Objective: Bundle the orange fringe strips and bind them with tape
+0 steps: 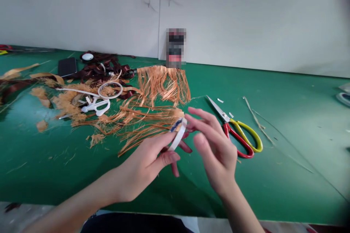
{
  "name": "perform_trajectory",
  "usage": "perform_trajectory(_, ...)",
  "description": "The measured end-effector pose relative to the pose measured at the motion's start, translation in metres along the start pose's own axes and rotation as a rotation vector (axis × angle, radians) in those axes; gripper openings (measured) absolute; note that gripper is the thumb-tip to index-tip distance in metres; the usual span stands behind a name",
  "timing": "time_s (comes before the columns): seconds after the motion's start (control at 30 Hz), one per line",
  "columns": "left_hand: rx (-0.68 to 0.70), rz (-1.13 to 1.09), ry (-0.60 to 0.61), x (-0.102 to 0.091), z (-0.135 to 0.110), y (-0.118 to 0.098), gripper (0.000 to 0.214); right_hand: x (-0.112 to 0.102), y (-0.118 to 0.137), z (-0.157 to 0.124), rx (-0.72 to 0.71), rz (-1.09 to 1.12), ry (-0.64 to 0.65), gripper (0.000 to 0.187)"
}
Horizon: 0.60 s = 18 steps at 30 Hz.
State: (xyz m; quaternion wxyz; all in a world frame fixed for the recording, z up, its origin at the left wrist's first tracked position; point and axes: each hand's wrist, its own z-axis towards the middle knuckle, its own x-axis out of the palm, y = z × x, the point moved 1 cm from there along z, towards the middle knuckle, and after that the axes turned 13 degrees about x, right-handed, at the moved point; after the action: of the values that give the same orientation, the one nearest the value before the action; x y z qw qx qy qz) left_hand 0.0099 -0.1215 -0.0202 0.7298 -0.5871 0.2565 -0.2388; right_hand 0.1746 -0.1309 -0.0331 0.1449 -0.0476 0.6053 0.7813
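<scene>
A narrow roll of white tape (pixel 179 136) is gripped by my left hand (pixel 149 158) above the front half of the green table. Dark blue print shows on the inside of its ring. My right hand (pixel 216 145) is just to the right of the roll, its thumb and fingers apart and the fingertips close to the tape's edge. Whether they touch it is hard to tell. Behind and left of the roll lies a bundle of orange fringe strands (pixel 147 118). Scissors (pixel 229 122) with one red and one yellow handle rest beside my right hand, blades pointing away.
A second orange fringe (pixel 164 83) lies farther back. At left are small white-handled scissors (pixel 97 106), a pale ring (pixel 110 90), dark brown ribbon (pixel 105 66) and a black flat object (pixel 67 67). A white wall (pixel 246 18) borders the green table (pixel 273 189) at the back.
</scene>
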Motion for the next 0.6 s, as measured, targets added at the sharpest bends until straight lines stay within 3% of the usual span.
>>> perform_trajectory(0.17, 0.066, 0.113, -0.141, 0.011, -0.010, 0.007, 0.028, 0.009, 0.014, -0.022, -0.186, -0.230, -0.086, 0.046)
perform_trajectory(0.37, 0.026, 0.039, -0.100, 0.021, -0.014, 0.009, 0.033, 0.013, 0.016, -0.032, -0.280, -0.335, -0.221, 0.036)
perform_trajectory(0.5, 0.014, 0.092, -0.104, 0.021, -0.015, 0.005, 0.018, 0.011, 0.020, -0.033, -0.249, -0.318, -0.198, 0.022)
perform_trajectory(0.6, 0.063, 0.225, -0.100, 0.017, -0.015, 0.002, 0.021, 0.006, 0.027, -0.038, -0.158, -0.174, -0.124, 0.020)
